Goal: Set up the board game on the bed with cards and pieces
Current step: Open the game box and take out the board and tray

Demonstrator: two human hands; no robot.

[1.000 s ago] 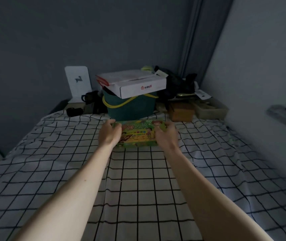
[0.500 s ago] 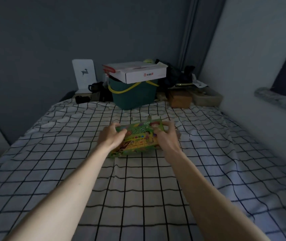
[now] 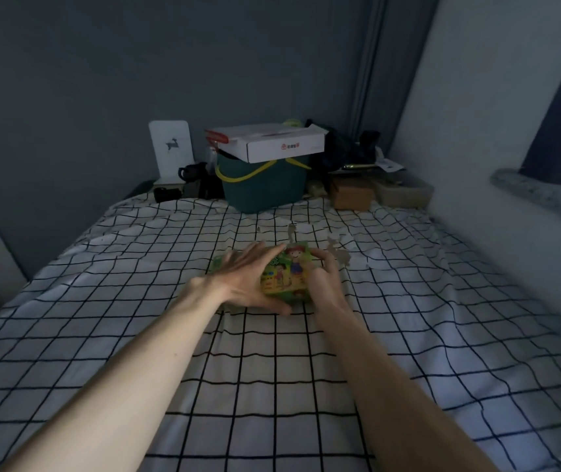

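Head view gives me a dim room and the game box lying on the checked bed, about midway up the sheet and straight ahead of both arms. It is green and yellow with cartoon figures on the lid, and I judge its long axis runs left to right across my line of sight, though the left end is covered. My left hand lies over that left part with fingers straight and spread wide, flat across the lid, the thumb along the near edge; it presses or steadies, it does not clasp. My right hand is at the box's right end, fingers curled round that edge, so I read it as gripping the box there. Both hands are on the box, neither nearer than the other in any way that matters; the box sits between them, a little toward the right hand. Just beyond the right end I see pale small shapes on the sheet, too blurred to name. At the far end of the bed stand a green bucket with a white carton on top. My guess is the lid comes off next, and that turns on the right hand lifting at its short end while the left holds the box
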